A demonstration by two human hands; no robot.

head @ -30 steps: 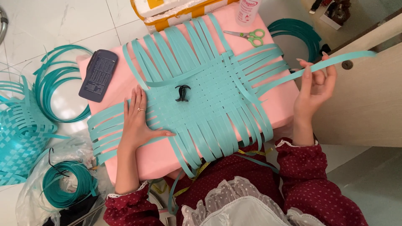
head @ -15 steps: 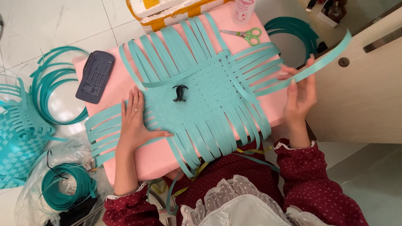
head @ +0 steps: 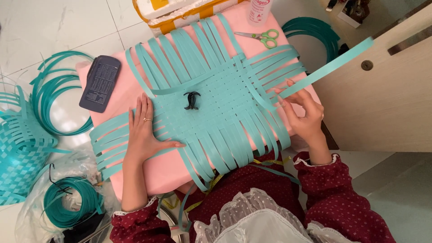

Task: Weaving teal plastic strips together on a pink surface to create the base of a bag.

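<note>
A flat mat woven from teal plastic strips [head: 211, 103] lies on a pink board [head: 148, 173], with loose strip ends fanning out on all sides. A small black clip [head: 192, 100] sits at the mat's centre. My left hand [head: 145, 135] lies flat, fingers spread, on the mat's left part. My right hand [head: 301, 112] pinches one long teal strip [head: 333, 65] at the mat's right edge; the strip runs up and to the right past the board.
Green-handled scissors [head: 261, 37] and a white bottle [head: 260, 10] lie at the board's far edge. A dark remote-like device [head: 100, 83] rests at left. Teal strip coils [head: 67, 207], a woven basket [head: 18, 148], a yellow box [head: 180, 11] and a wooden cabinet [head: 382, 99] surround the board.
My right hand has drawn the long strip inward toward the mat's right edge, and the strip's free end now points higher up to the right. My left hand stays pressed down.
</note>
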